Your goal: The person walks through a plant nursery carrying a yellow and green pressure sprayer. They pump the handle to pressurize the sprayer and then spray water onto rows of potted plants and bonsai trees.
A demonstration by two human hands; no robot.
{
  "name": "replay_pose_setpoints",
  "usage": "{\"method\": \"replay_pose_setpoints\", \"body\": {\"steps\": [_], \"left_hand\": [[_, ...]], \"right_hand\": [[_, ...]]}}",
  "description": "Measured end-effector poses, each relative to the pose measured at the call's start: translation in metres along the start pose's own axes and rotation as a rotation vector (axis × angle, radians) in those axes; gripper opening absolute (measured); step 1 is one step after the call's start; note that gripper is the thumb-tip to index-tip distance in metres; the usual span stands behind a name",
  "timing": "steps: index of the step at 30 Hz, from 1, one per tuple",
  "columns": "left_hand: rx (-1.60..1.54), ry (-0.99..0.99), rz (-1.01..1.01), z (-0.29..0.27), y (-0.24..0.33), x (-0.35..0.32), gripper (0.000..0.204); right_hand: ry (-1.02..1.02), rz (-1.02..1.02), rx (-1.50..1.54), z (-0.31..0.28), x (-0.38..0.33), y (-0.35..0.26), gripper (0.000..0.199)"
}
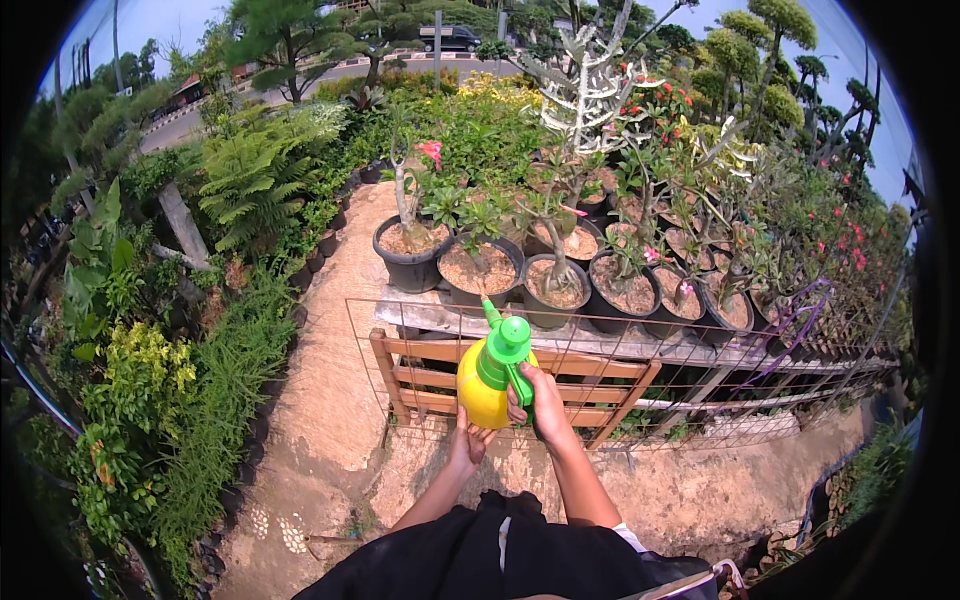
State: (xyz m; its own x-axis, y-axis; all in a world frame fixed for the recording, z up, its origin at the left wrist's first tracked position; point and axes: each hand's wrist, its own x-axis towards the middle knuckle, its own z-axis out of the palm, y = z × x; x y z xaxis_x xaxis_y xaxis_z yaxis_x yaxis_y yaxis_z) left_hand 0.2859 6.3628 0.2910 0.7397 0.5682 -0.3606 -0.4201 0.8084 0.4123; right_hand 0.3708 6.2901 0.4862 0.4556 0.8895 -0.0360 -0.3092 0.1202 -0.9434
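A pump spray bottle (pixel 483 389) with a yellow round tank and a green top is held up in front of me. My right hand (pixel 541 402) is wrapped round its green handle. Against the lower left of the tank, my left hand (pixel 470 440) supports the bottle with its fingers curled beneath. The green nozzle points away from me, toward a black pot (pixel 481 290) of brown soil holding a leafy, thick-stemmed plant. Another potted plant with a pink flower (pixel 430 152) stands to its left. Whether any spray comes out cannot be made out.
Several black pots line a wooden bench (pixel 620 338). A rusty wire grid (pixel 660 400) and a wooden slatted rack (pixel 410 385) stand between me and the bench. Dense shrubs (pixel 220 420) border the dirt path (pixel 330 370) on the left. A dark car (pixel 450 39) is on the road beyond.
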Motion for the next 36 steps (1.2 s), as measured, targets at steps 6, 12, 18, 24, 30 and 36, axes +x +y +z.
{"method": "replay_pose_setpoints", "body": {"steps": [6,12,18,24,30,36], "left_hand": [[0.067,0.048,0.014,0.004,-0.003,-0.002,0.056],[0.096,0.04,0.031,-0.001,-0.006,-0.004,0.063],[0.108,0.043,0.028,-0.001,-0.01,-0.009,0.064],[0.161,0.042,0.075,0.01,-0.006,-0.016,0.055],[0.154,0.052,0.039,0.004,-0.01,-0.015,0.058],[0.208,-0.047,-0.049,-0.009,-0.019,-0.018,0.079]], "right_hand": [[0.03,-0.014,0.033,-0.006,-0.007,0.003,0.039],[0.037,-0.007,0.057,-0.007,-0.01,0.002,0.041],[0.062,-0.006,0.068,-0.007,-0.013,0.003,0.035],[0.075,-0.046,0.109,-0.01,-0.018,0.006,0.033],[0.061,-0.04,0.09,-0.01,-0.021,0.007,0.032],[0.06,0.016,0.088,-0.01,-0.025,0.008,0.032]]}}
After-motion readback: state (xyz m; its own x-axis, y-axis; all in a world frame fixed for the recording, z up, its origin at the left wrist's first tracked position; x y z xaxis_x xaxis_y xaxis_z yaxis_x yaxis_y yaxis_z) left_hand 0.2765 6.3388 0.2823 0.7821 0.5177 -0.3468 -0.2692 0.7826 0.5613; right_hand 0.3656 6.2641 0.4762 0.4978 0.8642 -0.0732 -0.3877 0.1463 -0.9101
